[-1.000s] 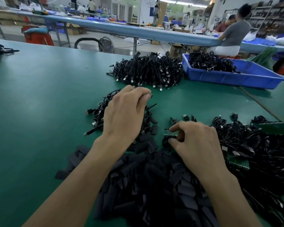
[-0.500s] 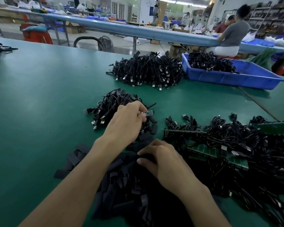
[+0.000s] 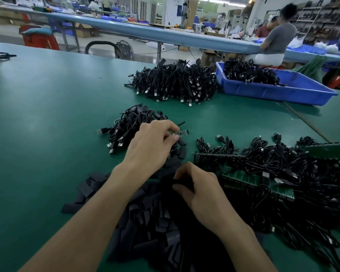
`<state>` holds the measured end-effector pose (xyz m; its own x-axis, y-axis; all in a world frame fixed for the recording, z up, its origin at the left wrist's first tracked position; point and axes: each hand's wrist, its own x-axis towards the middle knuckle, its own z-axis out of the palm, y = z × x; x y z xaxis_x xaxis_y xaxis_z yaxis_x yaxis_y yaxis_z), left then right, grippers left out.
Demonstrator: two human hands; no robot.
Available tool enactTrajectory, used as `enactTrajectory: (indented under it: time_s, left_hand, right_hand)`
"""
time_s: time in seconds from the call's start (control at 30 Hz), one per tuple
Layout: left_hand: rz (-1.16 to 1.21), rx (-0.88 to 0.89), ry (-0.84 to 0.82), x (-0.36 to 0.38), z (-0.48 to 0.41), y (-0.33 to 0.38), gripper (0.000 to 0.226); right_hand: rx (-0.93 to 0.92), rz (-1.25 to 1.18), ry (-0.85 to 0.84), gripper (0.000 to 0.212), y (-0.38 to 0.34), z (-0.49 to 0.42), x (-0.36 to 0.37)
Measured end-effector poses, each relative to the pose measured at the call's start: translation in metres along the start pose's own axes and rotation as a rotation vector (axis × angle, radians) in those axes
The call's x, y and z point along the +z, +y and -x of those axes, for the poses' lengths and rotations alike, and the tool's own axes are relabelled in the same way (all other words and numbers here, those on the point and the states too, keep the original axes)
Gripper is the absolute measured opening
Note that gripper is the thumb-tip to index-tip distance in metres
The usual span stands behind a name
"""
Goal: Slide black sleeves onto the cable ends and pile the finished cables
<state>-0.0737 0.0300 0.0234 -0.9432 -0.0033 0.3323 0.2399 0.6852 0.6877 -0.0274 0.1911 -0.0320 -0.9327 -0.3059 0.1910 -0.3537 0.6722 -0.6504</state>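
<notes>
Sleeves (image 3: 157,222) flat, matte black, heaped, right hand (image 3: 202,195) pinching one sleeve (image 3: 182,182), left hand (image 3: 151,146) pinching green board (image 3: 181,133)

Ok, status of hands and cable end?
Left hand pinches small green circuit-board cable end. Right hand pinches flat black sleeve in sleeve pile. Sleeve not on yet.

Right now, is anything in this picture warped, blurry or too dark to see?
Head view: the wide lens tilts the far bench and leans the shelves; the seated person is blurred; lamps leave a soft sheen on the green table; the sleeve in the right hand melts into the dark sleeve pile; the board in the left hand shows sharp.
</notes>
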Motion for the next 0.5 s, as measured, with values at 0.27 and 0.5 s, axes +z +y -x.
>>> enactTrajectory:
  time_s: [0.27,0.5]
  left_hand:
    - [0.061,0.002,-0.043,0.0002,0.0005,0.0014,0.009]
    - [0.209,0.004,-0.067,-0.0017,0.0,0.0029,0.008]
  right_hand:
    - [-0.01,-0.121,0.178,0.014,0.0009,0.004,-0.0022]
    - [-0.111,-0.211,0.456,0.016,-0.0038,0.0029,-0.0062]
